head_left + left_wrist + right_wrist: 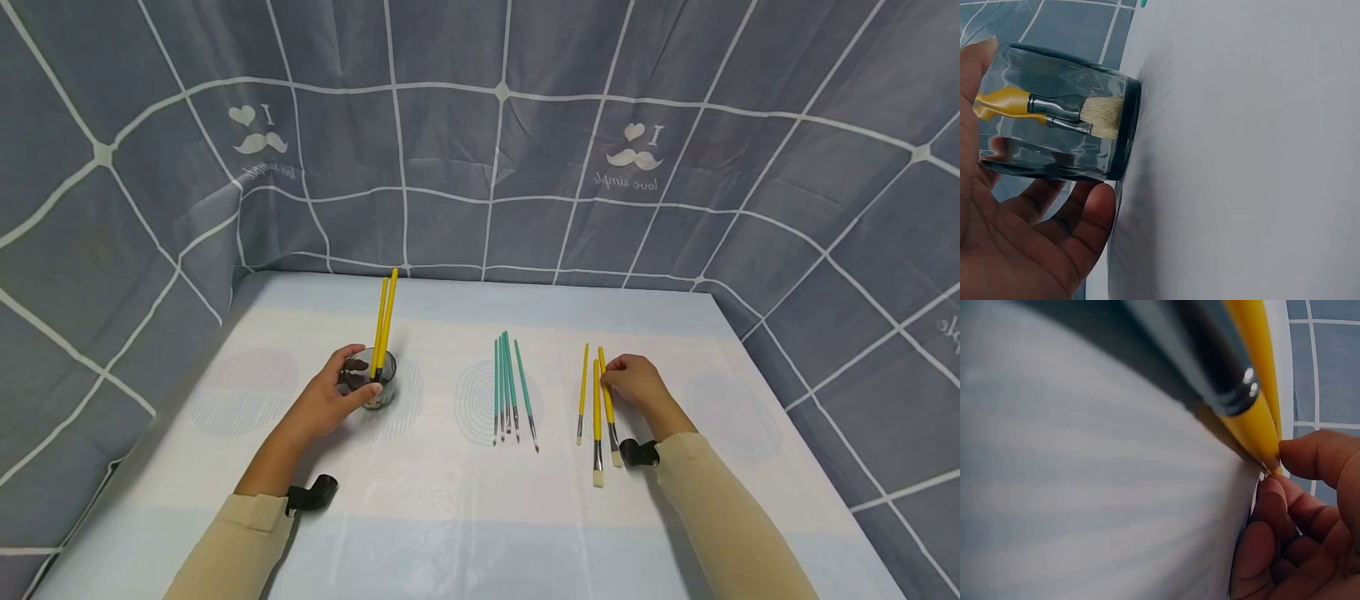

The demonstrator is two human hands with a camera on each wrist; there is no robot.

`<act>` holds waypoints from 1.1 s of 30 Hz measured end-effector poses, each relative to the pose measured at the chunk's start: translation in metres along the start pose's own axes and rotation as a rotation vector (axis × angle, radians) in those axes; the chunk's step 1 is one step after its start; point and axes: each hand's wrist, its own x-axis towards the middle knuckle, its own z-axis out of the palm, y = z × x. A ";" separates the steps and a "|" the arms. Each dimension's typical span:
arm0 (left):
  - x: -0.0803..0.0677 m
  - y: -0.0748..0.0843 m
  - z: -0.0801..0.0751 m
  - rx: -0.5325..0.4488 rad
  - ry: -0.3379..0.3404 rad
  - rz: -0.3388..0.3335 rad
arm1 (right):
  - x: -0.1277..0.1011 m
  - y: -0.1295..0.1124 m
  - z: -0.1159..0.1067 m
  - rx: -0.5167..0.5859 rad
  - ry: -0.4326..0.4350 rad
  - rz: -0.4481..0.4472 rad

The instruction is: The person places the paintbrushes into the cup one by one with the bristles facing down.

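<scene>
My left hand (330, 392) is curled round a clear glass (387, 392) on the left of the table. Two yellow-handled paintbrushes (386, 325) stand in it, handles up; the left wrist view shows their pale bristles (1101, 116) at the glass's base. At the right, three more yellow paintbrushes lie with bristles towards me. My right hand (637, 385) pinches the rightmost yellow paintbrush (607, 398) by its handle between thumb and fingers. The right wrist view shows the thumb (1310, 453) against that handle, close to the table. Beside it lie the middle brush (597, 408) and a thinner one (583, 383).
Several thin paintbrushes with green handles (506, 375) lie side by side at the table's middle, between my hands. A pale patterned cloth (450, 533) covers the table. Grey curtain (450, 167) with white grid lines hangs behind and along both sides.
</scene>
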 end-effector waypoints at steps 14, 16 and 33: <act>-0.001 0.000 -0.001 0.005 -0.001 -0.010 | -0.012 0.000 -0.003 -0.096 -0.041 -0.070; -0.001 0.000 -0.001 0.009 0.002 -0.012 | -0.012 0.000 -0.003 -0.110 -0.042 -0.076; 0.001 -0.001 0.000 0.009 -0.003 -0.004 | -0.004 0.008 -0.006 0.066 -0.068 -0.013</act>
